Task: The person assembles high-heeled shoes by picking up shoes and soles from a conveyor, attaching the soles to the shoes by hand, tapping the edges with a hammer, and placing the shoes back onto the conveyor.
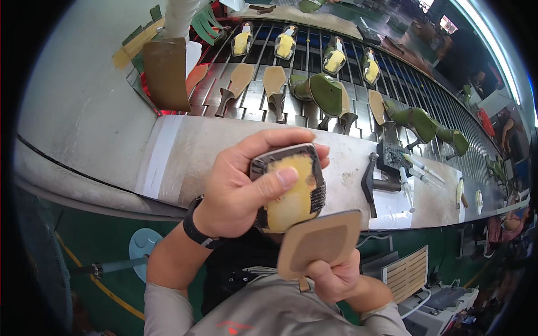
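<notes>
My left hand, a dark band at its wrist, grips a shoe upper turned bottom up. The upper has dark edges and a yellow patch of glue or filler on its underside, and my thumb lies across that patch. Lower and to the right, my right hand pinches a tan shoe sole by its lower edge. A darker oval marks the face of the sole turned to me. In this view the sole overlaps the upper's lower corner; whether they touch, I cannot tell.
Beyond the worn bench, a roller conveyor carries several heeled tan soles, yellow-bottomed uppers and green heeled shoes. A hammer, a dark box and several brushes lie right of my hands.
</notes>
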A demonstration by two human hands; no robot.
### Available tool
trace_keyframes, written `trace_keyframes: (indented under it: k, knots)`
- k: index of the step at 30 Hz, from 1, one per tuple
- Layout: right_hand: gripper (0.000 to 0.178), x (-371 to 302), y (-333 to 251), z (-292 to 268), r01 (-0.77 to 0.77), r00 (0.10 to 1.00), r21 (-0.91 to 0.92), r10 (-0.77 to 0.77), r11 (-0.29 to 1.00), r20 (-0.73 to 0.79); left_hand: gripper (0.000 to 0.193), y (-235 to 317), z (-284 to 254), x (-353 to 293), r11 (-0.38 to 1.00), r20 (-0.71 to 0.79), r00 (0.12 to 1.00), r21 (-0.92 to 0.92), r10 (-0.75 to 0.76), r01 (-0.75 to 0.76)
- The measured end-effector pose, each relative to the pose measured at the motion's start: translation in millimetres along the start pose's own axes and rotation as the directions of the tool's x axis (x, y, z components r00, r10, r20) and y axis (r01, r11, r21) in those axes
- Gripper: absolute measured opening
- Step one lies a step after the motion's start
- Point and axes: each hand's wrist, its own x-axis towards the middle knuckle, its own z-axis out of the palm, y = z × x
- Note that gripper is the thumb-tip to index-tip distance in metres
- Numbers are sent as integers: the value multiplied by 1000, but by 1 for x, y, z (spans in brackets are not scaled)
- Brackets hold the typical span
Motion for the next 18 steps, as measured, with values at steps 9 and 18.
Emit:
trace_keyframes:
  k: [9,18]
  knots:
    - [18,16,-13,22,-190,981,57,192,980,-31,95,-1,7,-24,995,70,997,-100,-17,24]
    - [17,13,-16,24,-145,989,78,147,986,-26,89,-3,8,-30,998,157,987,51,39,-47]
